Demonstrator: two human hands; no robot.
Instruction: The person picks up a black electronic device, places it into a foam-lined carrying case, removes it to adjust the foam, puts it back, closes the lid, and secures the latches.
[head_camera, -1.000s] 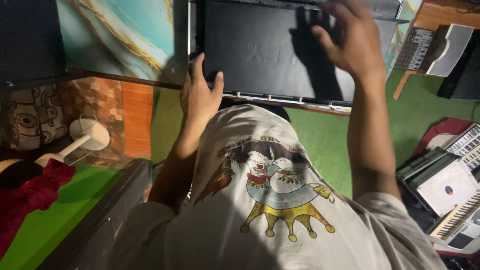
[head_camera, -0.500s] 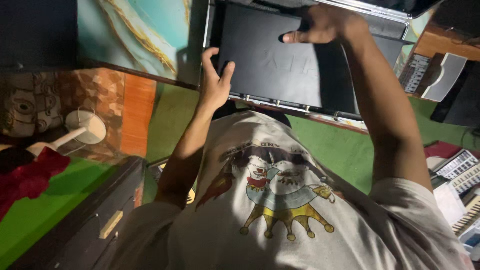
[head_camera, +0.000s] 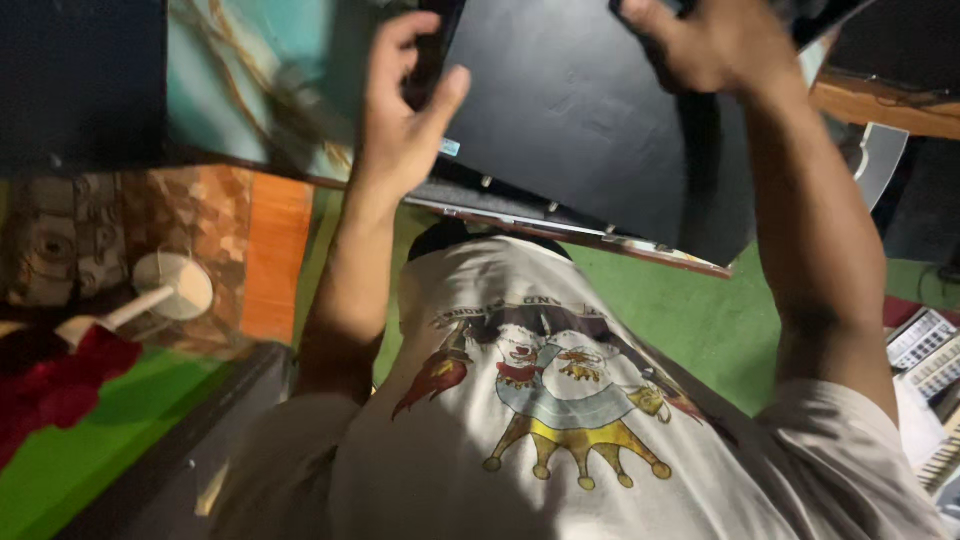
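Head view, looking straight down the person's own chest: both bare arms reach up toward a large flat black panel, like the closed lid of a laptop, which fills the top centre of the frame and tilts down to the right. The left hand curls around the panel's left edge, thumb on the dark face and fingers bent over the rim, so it grasps the panel. The right hand is at the panel's upper edge, blurred, with its fingers folded against the top; it looks closed on the panel, though the exact grip is hard to make out. Along the panel's lower edge runs a thin pale strip with small dark tabs. Below the arms is a pale grey T-shirt printed with a cartoon clown and a yellow crown. Behind the panel lies green floor covering. At left are a teal painted picture, an orange and brown patterned cloth, a white round cup-like object with a handle, and red fabric. At the right edge, part of a keyboard shows.
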